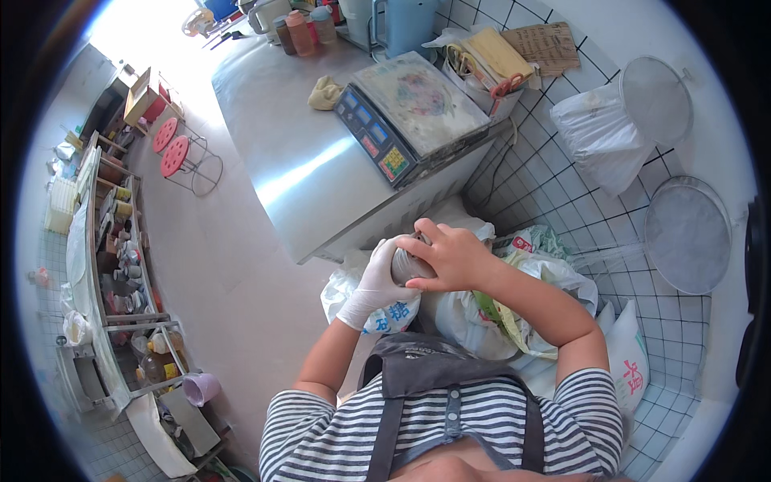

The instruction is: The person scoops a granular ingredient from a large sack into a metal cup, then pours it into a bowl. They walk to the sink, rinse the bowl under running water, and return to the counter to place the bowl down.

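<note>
My left hand (pixel 380 278), in a thin white glove, wraps around a greyish, rounded container-like object (pixel 407 269) with faint ridges. My right hand (pixel 449 256) is bare and grips the same object from the other side, fingers over its top. Much of it is hidden behind my fingers, so its exact kind is unclear. Both hands are in front of my dark apron (pixel 433 361), above plastic bags. A white bag with blue printing (pixel 385 316) lies below my left hand, and a heap of crumpled bags (pixel 560 274) lies beyond my right forearm.
A steel-topped counter (pixel 301 162) stands ahead, bearing a digital price scale (pixel 415 114), a crumpled cloth (pixel 325 93), bottles (pixel 300 33) and a blue pitcher (pixel 411 27). Round sieves (pixel 686 238) hang on the tiled right wall. Red stools (pixel 174 155) and a loaded shelf (pixel 123 253) are at left.
</note>
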A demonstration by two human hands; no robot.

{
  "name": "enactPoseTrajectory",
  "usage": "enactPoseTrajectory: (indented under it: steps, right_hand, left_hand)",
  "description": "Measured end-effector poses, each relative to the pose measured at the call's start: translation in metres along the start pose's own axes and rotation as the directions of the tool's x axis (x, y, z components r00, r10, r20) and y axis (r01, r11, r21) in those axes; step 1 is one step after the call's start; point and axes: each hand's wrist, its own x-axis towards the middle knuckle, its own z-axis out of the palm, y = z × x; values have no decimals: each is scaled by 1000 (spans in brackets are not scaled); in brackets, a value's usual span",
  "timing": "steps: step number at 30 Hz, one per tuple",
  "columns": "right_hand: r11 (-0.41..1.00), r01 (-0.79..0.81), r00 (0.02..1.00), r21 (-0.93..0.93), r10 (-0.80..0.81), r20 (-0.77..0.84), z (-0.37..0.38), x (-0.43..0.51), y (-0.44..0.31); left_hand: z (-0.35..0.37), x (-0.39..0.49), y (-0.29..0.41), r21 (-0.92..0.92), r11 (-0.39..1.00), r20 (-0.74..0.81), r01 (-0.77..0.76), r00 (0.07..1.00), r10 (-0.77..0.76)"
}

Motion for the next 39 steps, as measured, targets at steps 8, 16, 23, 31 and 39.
enactPoseTrajectory:
  steps: [8,16,23,31,39]
  right_hand:
    - [972,-231,972,41,233,-35,20,9,-11]
    - [912,-229,954,339,279,-107,22,-78,-25]
    - [568,-769,409,292,789,-459,13,-249,-35]
    - [-258,-785,-587,563,598,-545,75,-426,-5]
    - [-327,-628,-601,706,780,-174,100,-496,68]
  left_hand:
    - [-12,6,-22,73,997,-38,-20,999,23]
    - [-99,48,-85,-175,977,-545,122,814,-200]
    - [-132,65,-140,-228,942,-598,245,729,-334]
    - [-8,21,-123,-74,922,-464,379,806,-368]
    - [292,70,-48,-33,992,397,-124,909,127]
